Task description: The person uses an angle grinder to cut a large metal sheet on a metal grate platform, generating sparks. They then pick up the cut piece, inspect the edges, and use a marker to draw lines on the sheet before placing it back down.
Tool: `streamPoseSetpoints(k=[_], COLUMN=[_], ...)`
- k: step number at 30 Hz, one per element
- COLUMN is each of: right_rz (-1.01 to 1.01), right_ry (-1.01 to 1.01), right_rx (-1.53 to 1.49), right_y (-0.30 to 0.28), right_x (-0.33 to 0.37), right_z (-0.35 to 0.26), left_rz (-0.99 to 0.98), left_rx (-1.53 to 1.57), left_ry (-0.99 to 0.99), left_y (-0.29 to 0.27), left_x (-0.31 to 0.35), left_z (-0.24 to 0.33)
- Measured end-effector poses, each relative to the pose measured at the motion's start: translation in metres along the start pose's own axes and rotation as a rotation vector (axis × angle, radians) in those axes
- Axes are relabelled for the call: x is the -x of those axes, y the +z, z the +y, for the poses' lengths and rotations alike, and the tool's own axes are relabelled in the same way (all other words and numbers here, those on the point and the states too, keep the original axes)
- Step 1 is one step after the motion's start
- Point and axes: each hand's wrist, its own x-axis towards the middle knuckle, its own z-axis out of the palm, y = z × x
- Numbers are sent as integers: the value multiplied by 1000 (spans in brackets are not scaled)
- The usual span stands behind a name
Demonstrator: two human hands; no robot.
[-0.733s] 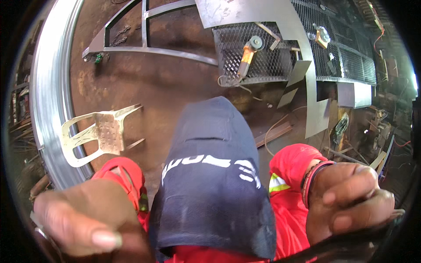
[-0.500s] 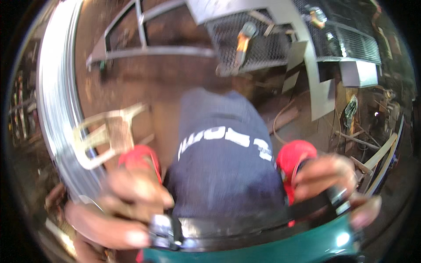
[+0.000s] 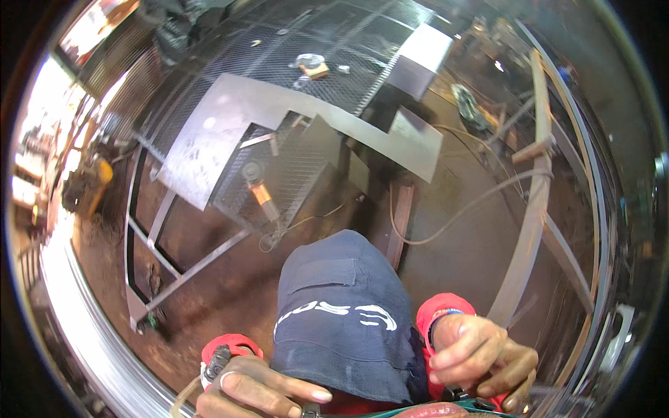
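Both of my hands, in red cuffs, are raised close to the lower edge. My left hand (image 3: 254,390) has its fingers bunched, with an extended fingertip against a small dark clip (image 3: 310,411). My right hand (image 3: 484,359) is curled beside the right end of a green-and-black band (image 3: 453,396); what its fingers grip, if anything, is hidden. Only a thin strip of the band shows. Between the hands lies a dark blue garment (image 3: 341,299) with white lettering, covering my front. A grey band circles my left wrist.
Ahead, an orange-and-grey angle grinder (image 3: 259,195) lies on metal mesh beside a cut sheet-metal piece (image 3: 209,118). A welded frame (image 3: 188,275) stands left, near long shiny metal lengths (image 3: 77,313). Timber and metal bars (image 3: 533,209) and a looping cable (image 3: 446,233) are on the right.
My view has swung left and tilted toward the work area ahead. Both hands sit lower in the picture, and much less of the green-and-black band shows. The pale chair has left view.
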Motion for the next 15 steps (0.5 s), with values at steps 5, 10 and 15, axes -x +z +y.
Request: streamPoseSetpoints(k=[5, 10, 15], right_rz=[126, -382, -598], right_ry=[664, 1428, 2286], right_rx=[749, 1025, 624], right_y=[-29, -114, -106], right_x=[66, 368, 502], right_z=[1, 33, -28], left_rz=[-152, -205, -983], left_rx=[-31, -628, -1245], left_ry=[-172, -930, -1487], left_y=[-78, -226, -417], left_x=[11, 87, 343], left_z=[-38, -136, -163])
